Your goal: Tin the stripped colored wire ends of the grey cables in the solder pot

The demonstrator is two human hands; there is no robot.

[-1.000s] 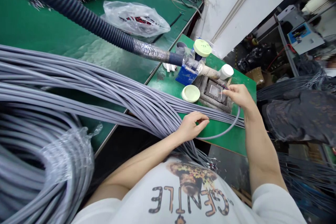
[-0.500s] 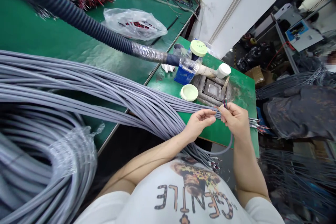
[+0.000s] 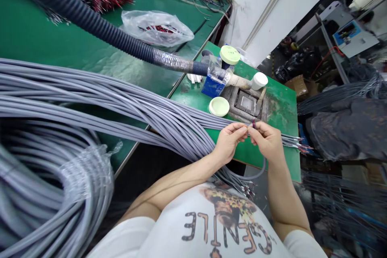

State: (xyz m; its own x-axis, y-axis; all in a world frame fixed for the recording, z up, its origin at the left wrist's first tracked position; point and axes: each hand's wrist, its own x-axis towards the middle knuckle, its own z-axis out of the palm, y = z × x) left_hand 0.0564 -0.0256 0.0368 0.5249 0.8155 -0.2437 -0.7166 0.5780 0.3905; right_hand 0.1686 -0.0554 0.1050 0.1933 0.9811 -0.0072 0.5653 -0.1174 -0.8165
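Note:
Between finger and thumb of my right hand (image 3: 267,139) is the end of a grey cable (image 3: 262,169), its thin coloured wires (image 3: 253,122) sticking up past the fingers. My left hand (image 3: 230,139) meets it at the fingertips, pinched on a wire end too small to make out clearly. Both hands are just above a thick bundle of grey cables (image 3: 181,123) that crosses from the left. Stripped cable ends (image 3: 298,143) of the bundle lie right of my right hand. More cut ends (image 3: 246,188) hang below, by my shirt.
Beyond my hands sit a solder pot (image 3: 246,102), a pale green lid (image 3: 219,107), a white cup (image 3: 259,81) and a blue box (image 3: 213,84). A ribbed hose (image 3: 121,42) arches over the green bench. Coiled cable (image 3: 84,177) fills the lower left. A person's dark sleeve (image 3: 338,129) is at right.
My left hand has moved right and closed its fingertips against the wire end. My right hand has shifted slightly left, bringing the wires to it.

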